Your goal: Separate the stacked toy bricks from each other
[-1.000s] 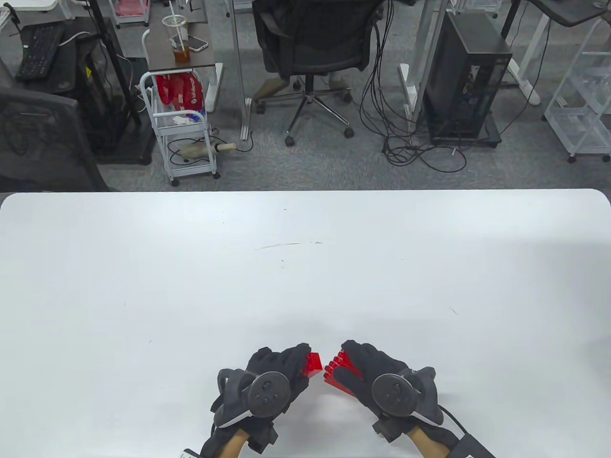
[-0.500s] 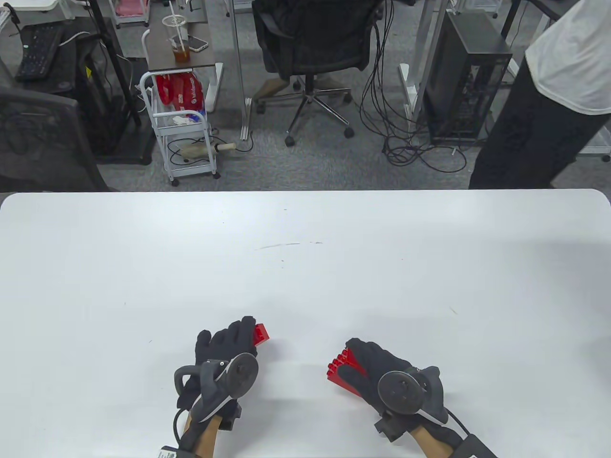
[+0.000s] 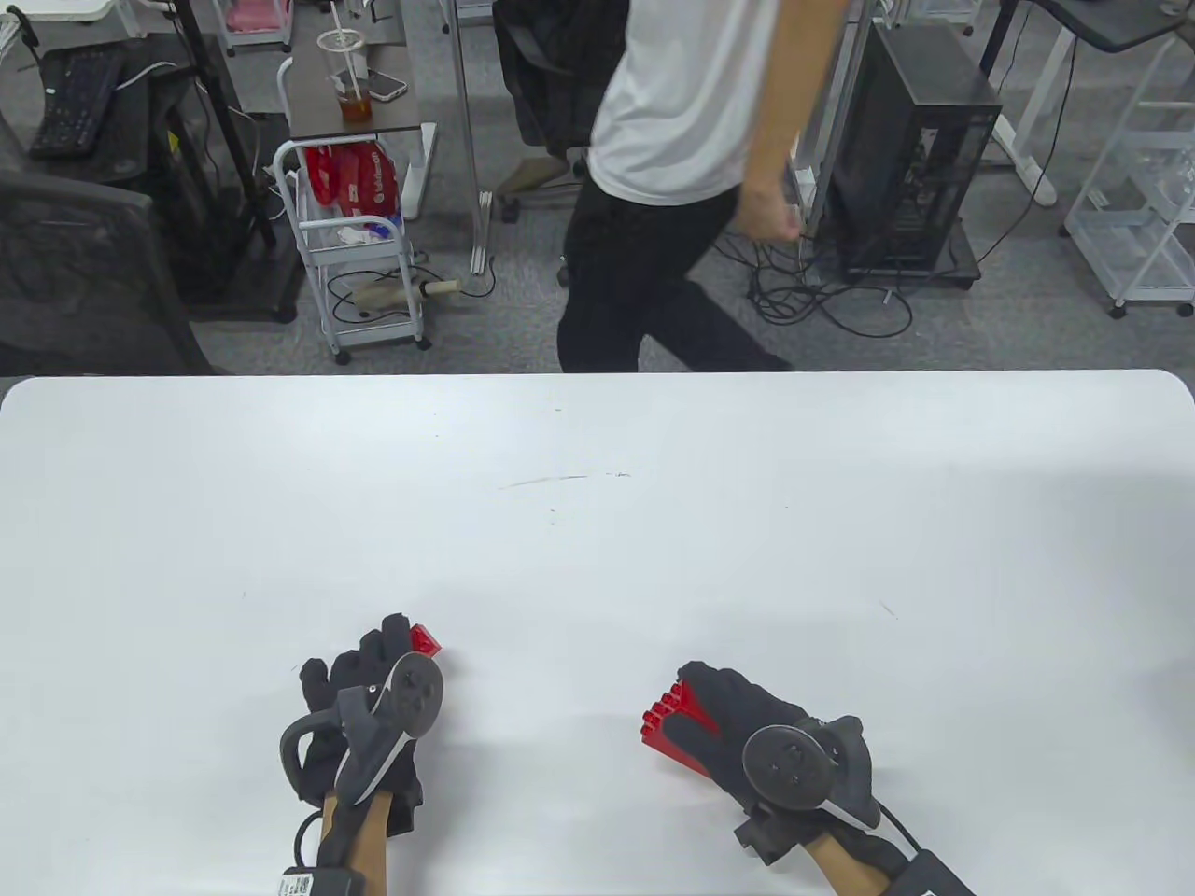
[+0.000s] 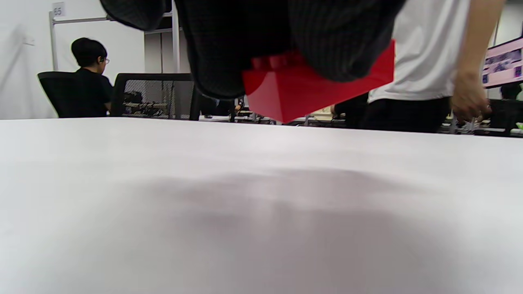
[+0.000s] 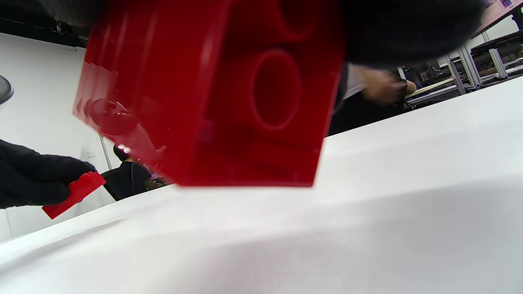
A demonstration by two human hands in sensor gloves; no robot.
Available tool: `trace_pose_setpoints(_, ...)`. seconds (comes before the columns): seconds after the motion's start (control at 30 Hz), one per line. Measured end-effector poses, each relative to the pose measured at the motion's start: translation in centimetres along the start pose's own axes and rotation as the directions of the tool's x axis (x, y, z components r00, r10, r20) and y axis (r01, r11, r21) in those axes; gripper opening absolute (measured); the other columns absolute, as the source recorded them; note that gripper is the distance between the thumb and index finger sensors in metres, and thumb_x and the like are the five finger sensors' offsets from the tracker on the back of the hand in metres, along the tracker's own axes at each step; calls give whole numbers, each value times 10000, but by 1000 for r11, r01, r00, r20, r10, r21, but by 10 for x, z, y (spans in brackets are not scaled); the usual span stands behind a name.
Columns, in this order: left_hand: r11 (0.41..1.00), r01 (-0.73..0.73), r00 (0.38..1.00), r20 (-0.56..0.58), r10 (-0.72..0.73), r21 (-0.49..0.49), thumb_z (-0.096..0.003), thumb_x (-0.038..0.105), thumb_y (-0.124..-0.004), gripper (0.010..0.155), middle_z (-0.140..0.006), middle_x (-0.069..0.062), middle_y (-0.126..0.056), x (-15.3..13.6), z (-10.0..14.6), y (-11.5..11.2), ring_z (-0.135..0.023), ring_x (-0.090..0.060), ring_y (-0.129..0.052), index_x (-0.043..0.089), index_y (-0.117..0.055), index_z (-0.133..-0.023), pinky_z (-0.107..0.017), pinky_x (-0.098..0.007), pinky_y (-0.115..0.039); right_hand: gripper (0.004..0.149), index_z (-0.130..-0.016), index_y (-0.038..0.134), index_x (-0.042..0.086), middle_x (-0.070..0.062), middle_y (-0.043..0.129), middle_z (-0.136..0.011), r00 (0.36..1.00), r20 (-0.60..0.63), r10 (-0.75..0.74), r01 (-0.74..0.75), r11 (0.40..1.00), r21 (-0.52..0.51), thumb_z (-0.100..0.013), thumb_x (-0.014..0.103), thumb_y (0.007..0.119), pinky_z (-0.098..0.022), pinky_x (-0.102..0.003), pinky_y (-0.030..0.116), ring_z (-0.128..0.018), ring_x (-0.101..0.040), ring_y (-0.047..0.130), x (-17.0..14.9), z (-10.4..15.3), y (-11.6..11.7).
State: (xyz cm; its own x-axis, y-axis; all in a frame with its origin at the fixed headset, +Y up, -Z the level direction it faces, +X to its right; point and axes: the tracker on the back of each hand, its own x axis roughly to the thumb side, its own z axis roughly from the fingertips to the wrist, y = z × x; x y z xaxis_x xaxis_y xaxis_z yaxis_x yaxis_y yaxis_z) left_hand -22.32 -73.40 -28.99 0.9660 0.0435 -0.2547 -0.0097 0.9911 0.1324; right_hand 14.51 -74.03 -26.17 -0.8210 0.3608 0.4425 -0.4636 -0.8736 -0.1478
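My left hand grips one red brick above the white table, near the front left; in the left wrist view the brick hangs under my gloved fingers, clear of the surface. My right hand grips a second red brick with its studs pointing left, near the front centre-right. In the right wrist view this brick fills the top, hollow underside toward the camera, and the left hand's brick shows far left. The two bricks are well apart.
The white table stretches wide ahead of both hands. A person in a white shirt walks past behind the far edge. An office chair, a cart and a computer tower stand on the floor beyond.
My left hand has carried its brick away to the left, widening the gap between the two bricks. My right hand has stayed in place. A person has walked in behind the table from the right.
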Motion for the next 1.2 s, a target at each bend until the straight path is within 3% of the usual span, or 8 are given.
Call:
trace_pose_setpoints(0.7,982,87,993,-60,-98,-167,-460,408,-783,624,-1059,15,-857,-2,-10,-24,-901,-252,-900,289,-686,-1065,-775,-593,-603,637,-996,619,263,-6,883,-793,1000,-1,-17,17,1000,-3,-503,661,551,-217,-412,887,-463,-263,1018,-3,0,-3)
trace_pose_setpoints(1.2,962,71,991,-89,-97,-262,-475,457,-759,704,-1141,36,-706,-2,-9,-24,-984,-264,-819,311,-526,-1122,-783,-591,-591,641,-994,618,271,-11,885,-795,1000,-3,-24,24,1000,-1,-495,669,560,-228,-416,885,-472,-266,1019,-4,1,-4)
